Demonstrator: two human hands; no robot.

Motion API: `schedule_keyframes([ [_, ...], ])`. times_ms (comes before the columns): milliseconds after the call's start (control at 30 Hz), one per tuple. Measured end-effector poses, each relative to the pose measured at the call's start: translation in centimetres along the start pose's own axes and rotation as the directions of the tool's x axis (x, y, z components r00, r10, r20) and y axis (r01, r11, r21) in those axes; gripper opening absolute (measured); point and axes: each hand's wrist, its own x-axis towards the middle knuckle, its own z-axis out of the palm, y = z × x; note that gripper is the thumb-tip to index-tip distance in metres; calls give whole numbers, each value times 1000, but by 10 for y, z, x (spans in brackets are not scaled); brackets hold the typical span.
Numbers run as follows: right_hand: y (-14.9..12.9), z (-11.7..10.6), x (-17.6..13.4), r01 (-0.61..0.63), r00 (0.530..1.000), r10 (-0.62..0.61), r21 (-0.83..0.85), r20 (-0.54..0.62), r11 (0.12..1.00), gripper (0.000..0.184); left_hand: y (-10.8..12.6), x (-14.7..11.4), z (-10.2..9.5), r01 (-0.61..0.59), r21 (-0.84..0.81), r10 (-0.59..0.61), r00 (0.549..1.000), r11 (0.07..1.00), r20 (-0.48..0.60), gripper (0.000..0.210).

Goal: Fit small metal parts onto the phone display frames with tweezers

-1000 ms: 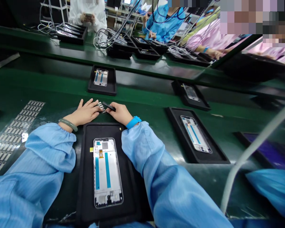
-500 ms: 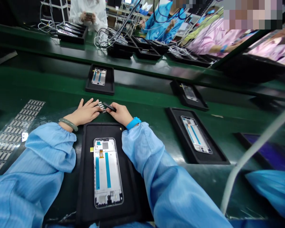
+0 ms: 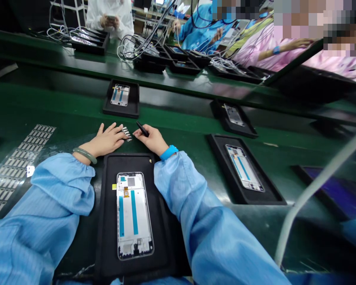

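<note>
My left hand (image 3: 105, 141) lies flat with its fingers spread, the fingertips on a small strip of pale stickers (image 3: 126, 132) on the green bench. Just right of the strip, my right hand (image 3: 152, 140) grips a slim black pen-like tool (image 3: 142, 129); its exact kind is unclear. The right thumb and forefinger are close together near the strip, and anything tiny between them cannot be made out. Below both hands, a silver phone frame (image 3: 141, 215) with two blue strips rests in a black tray (image 3: 163, 253).
A long sheet of stickers (image 3: 17, 162) lies to the left. More black trays with phone frames sit at the back (image 3: 130, 113), back right (image 3: 249, 130) and right (image 3: 274, 196). A pale curved tube (image 3: 302, 198) crosses the right side. Co-workers stand beyond the cable-strewn shelf.
My right hand has drawn slightly right, away from the sticker strip, and the black tool now points more upward. The two back trays have shifted slightly left. A blue-covered shape at right has withdrawn.
</note>
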Motion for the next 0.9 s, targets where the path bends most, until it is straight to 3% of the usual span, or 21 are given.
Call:
schedule_keyframes([
  [167, 3, 2, 0, 7, 998, -13, -101, -60, 995, 17, -2, -1, 1, -16, -45, 14, 1000, 999, -28, 37],
  [333, 3, 5, -1, 101, 995, -101, -39, -15, 994, 29, -1, 1, 1, -68, -96, 61, 996, 993, -72, 42],
  [433, -1, 6, -2, 131, 990, -118, -192, 76, 973, 32, 2, 1, 2, -92, -99, 80, 990, 991, -119, 40],
  [600, -11, 3, -4, 109, 987, -31, -508, 160, 855, 37, 4, -4, 3, -53, -76, 29, 959, 996, -282, 42],
  [767, -2, -30, -26, -44, 998, 66, -653, 9, 756, 36, 2, -9, 6, -9, -74, -22, 912, 997, -410, 38],
  [900, 7, -69, -70, -274, 962, 189, -726, -199, 630, 31, 0, -9, 9, -33, -80, -7, 891, 996, -455, 34],
])
